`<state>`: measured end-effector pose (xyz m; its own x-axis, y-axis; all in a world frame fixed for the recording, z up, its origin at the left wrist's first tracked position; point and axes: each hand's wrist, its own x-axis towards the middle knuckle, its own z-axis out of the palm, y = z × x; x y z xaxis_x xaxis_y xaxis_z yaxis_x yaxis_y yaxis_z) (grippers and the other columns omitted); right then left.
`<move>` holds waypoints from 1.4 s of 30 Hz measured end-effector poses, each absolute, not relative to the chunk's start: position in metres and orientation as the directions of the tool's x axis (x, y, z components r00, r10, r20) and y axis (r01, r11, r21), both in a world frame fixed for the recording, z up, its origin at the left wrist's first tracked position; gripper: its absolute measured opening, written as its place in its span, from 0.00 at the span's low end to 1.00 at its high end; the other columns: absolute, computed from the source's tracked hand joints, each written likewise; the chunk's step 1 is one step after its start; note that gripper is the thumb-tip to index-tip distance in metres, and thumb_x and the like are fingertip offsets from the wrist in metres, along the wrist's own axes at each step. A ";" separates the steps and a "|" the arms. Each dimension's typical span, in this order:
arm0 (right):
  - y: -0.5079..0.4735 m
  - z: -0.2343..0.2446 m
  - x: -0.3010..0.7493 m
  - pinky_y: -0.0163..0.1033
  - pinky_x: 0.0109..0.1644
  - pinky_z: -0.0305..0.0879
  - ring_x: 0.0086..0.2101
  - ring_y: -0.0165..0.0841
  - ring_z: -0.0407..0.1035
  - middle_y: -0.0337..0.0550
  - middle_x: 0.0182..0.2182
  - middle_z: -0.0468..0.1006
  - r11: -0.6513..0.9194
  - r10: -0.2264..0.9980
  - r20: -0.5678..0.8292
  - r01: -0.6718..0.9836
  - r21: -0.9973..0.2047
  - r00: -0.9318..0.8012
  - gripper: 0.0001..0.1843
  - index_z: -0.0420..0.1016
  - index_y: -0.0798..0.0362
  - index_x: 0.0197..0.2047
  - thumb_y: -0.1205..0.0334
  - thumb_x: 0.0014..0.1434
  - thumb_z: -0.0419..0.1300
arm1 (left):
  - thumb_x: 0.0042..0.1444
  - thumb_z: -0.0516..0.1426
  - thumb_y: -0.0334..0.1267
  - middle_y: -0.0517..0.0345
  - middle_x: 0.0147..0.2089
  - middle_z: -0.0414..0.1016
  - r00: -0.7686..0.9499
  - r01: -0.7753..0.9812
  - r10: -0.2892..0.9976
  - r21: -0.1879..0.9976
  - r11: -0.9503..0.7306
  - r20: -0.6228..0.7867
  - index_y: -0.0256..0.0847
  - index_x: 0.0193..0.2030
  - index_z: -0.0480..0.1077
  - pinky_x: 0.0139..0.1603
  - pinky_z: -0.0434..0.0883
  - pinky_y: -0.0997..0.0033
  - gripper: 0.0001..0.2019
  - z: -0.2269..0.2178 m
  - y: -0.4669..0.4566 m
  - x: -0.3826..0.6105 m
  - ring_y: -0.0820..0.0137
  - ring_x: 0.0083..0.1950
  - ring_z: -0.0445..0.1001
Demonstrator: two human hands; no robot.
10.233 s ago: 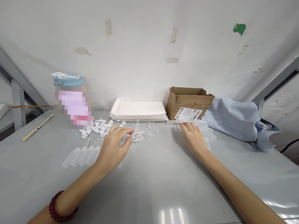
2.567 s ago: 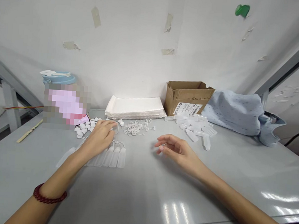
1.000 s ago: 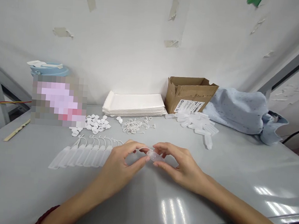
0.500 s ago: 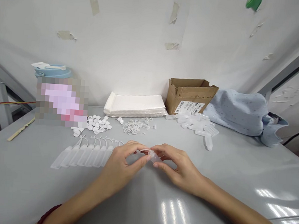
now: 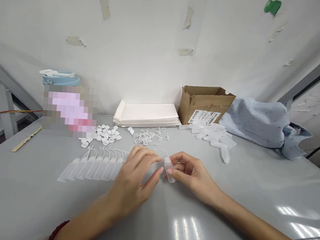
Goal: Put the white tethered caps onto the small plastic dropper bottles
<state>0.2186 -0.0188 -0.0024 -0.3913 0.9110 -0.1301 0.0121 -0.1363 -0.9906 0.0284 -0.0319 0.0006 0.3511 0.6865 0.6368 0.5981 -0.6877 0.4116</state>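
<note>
Bottle [image 5: 169,174], translucent and topped by a thin pale strap [image 5: 163,150], is held slightly tilted over the desk [image 5: 153,222] between thumb and fingers of the right hand [image 5: 196,174]. The left hand [image 5: 134,173] is spread just beside it, thumb and forefinger parted. Loose straps [image 5: 145,137] and white caps [image 5: 106,134] are heaped behind; further bottles [image 5: 215,135] are piled before a cardboard box [image 5: 202,103].

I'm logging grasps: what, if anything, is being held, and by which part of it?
The right hand holds a translucent bottle by the sides of its body; the left hand appears empty.
</note>
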 end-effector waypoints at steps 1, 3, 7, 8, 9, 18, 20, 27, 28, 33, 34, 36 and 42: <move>-0.019 -0.002 0.219 0.36 0.35 0.64 0.26 0.30 0.70 0.37 0.23 0.76 -0.145 0.911 -0.133 -0.002 -0.989 -0.391 0.21 0.68 0.55 0.39 0.51 0.49 0.68 | 0.58 0.55 0.29 0.53 0.40 0.71 0.384 0.585 0.675 0.400 -0.706 0.629 0.41 0.46 0.66 0.45 0.69 0.62 0.09 -0.001 -0.032 0.029 0.64 0.44 0.68; -0.019 -0.002 0.218 0.36 0.33 0.63 0.25 0.29 0.70 0.36 0.21 0.76 -0.173 0.907 -0.153 -0.015 -0.985 -0.393 0.21 0.68 0.54 0.37 0.51 0.48 0.69 | 0.58 0.56 0.30 0.50 0.43 0.71 0.427 0.569 0.673 0.400 -0.719 0.604 0.40 0.48 0.65 0.46 0.70 0.61 0.11 -0.004 -0.033 0.031 0.63 0.46 0.67; -0.019 -0.001 0.218 0.37 0.34 0.64 0.27 0.33 0.73 0.36 0.21 0.76 -0.231 0.902 -0.203 -0.029 -0.972 -0.381 0.22 0.67 0.53 0.33 0.48 0.45 0.70 | 0.59 0.56 0.31 0.49 0.45 0.71 0.503 0.511 0.673 0.442 -0.738 0.542 0.40 0.50 0.63 0.47 0.70 0.60 0.13 -0.008 -0.035 0.034 0.62 0.47 0.68; -0.019 -0.001 0.218 0.37 0.35 0.65 0.29 0.35 0.75 0.37 0.22 0.77 -0.241 0.902 -0.208 -0.041 -0.970 -0.379 0.22 0.67 0.53 0.32 0.47 0.44 0.70 | 0.59 0.56 0.32 0.50 0.44 0.72 0.515 0.497 0.678 0.461 -0.735 0.524 0.41 0.50 0.64 0.46 0.70 0.60 0.12 -0.008 -0.035 0.034 0.62 0.46 0.68; -0.019 -0.001 0.218 0.38 0.36 0.66 0.31 0.36 0.76 0.38 0.24 0.78 -0.251 0.902 -0.214 -0.052 -0.967 -0.376 0.23 0.67 0.53 0.32 0.47 0.43 0.70 | 0.59 0.56 0.32 0.51 0.44 0.72 0.522 0.488 0.685 0.481 -0.728 0.507 0.41 0.49 0.64 0.45 0.71 0.60 0.12 -0.007 -0.035 0.034 0.63 0.46 0.68; -0.019 -0.001 0.216 0.41 0.39 0.69 0.36 0.41 0.78 0.41 0.30 0.81 -0.265 0.908 -0.225 -0.067 -0.962 -0.354 0.22 0.68 0.52 0.32 0.48 0.42 0.71 | 0.54 0.61 0.35 0.53 0.47 0.72 0.495 0.555 0.777 0.546 -0.627 0.389 0.45 0.54 0.59 0.46 0.71 0.59 0.22 -0.008 -0.035 0.034 0.61 0.49 0.68; -0.019 -0.001 0.216 0.41 0.41 0.69 0.37 0.40 0.78 0.41 0.29 0.81 -0.249 0.912 -0.210 -0.070 -0.966 -0.352 0.22 0.69 0.52 0.32 0.49 0.42 0.71 | 0.53 0.63 0.37 0.51 0.49 0.71 0.487 0.583 0.773 0.507 -0.634 0.406 0.43 0.55 0.58 0.49 0.70 0.55 0.25 -0.013 -0.037 0.036 0.58 0.50 0.67; -0.020 -0.002 0.216 0.42 0.44 0.69 0.37 0.38 0.77 0.41 0.30 0.81 -0.212 0.917 -0.185 -0.038 -0.977 -0.353 0.20 0.69 0.52 0.33 0.48 0.45 0.69 | 0.56 0.60 0.36 0.45 0.54 0.69 0.448 0.612 0.705 0.387 -0.690 0.550 0.40 0.58 0.55 0.52 0.68 0.49 0.26 -0.021 -0.043 0.043 0.54 0.55 0.65; -0.020 -0.002 0.216 0.41 0.44 0.69 0.36 0.37 0.77 0.41 0.30 0.81 -0.201 0.919 -0.177 -0.032 -0.979 -0.353 0.19 0.69 0.52 0.33 0.49 0.46 0.69 | 0.56 0.59 0.34 0.45 0.54 0.69 0.455 0.606 0.690 0.373 -0.703 0.563 0.39 0.58 0.55 0.52 0.68 0.50 0.25 -0.021 -0.044 0.043 0.55 0.55 0.65; -0.018 -0.003 0.217 0.39 0.42 0.67 0.35 0.35 0.75 0.40 0.29 0.80 -0.202 0.896 -0.185 0.001 -0.979 -0.404 0.19 0.68 0.53 0.37 0.51 0.49 0.68 | 0.55 0.59 0.32 0.47 0.51 0.72 0.476 0.603 0.670 0.344 -0.720 0.570 0.38 0.53 0.60 0.50 0.68 0.53 0.20 -0.017 -0.041 0.040 0.55 0.52 0.65; -0.018 -0.003 0.218 0.39 0.41 0.66 0.34 0.35 0.75 0.40 0.28 0.80 -0.217 0.884 -0.202 0.011 -0.976 -0.422 0.19 0.68 0.53 0.39 0.52 0.49 0.68 | 0.54 0.59 0.32 0.48 0.50 0.72 0.480 0.604 0.674 0.345 -0.718 0.562 0.38 0.52 0.61 0.50 0.68 0.53 0.19 -0.016 -0.039 0.039 0.56 0.52 0.65; -0.018 -0.004 0.219 0.39 0.39 0.66 0.32 0.34 0.74 0.40 0.28 0.80 -0.242 0.862 -0.226 0.023 -0.970 -0.455 0.21 0.69 0.54 0.42 0.52 0.50 0.67 | 0.54 0.60 0.32 0.49 0.50 0.73 0.492 0.608 0.685 0.351 -0.712 0.537 0.38 0.51 0.63 0.50 0.68 0.54 0.18 -0.014 -0.036 0.035 0.57 0.51 0.64; -0.016 -0.006 0.223 0.42 0.46 0.66 0.44 0.40 0.73 0.49 0.41 0.79 -0.182 0.864 -0.203 0.090 -0.979 -0.461 0.19 0.72 0.55 0.44 0.55 0.52 0.65 | 0.53 0.61 0.35 0.53 0.51 0.74 0.603 0.657 0.738 0.335 -0.675 0.305 0.40 0.51 0.65 0.53 0.66 0.56 0.19 0.002 -0.022 0.004 0.57 0.56 0.61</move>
<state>0.2226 -0.0162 -0.0057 -0.4606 0.8641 -0.2028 0.0895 -0.1821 -0.9792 0.0044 -0.0223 0.0025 0.6026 0.7376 0.3046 0.6574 -0.6752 0.3345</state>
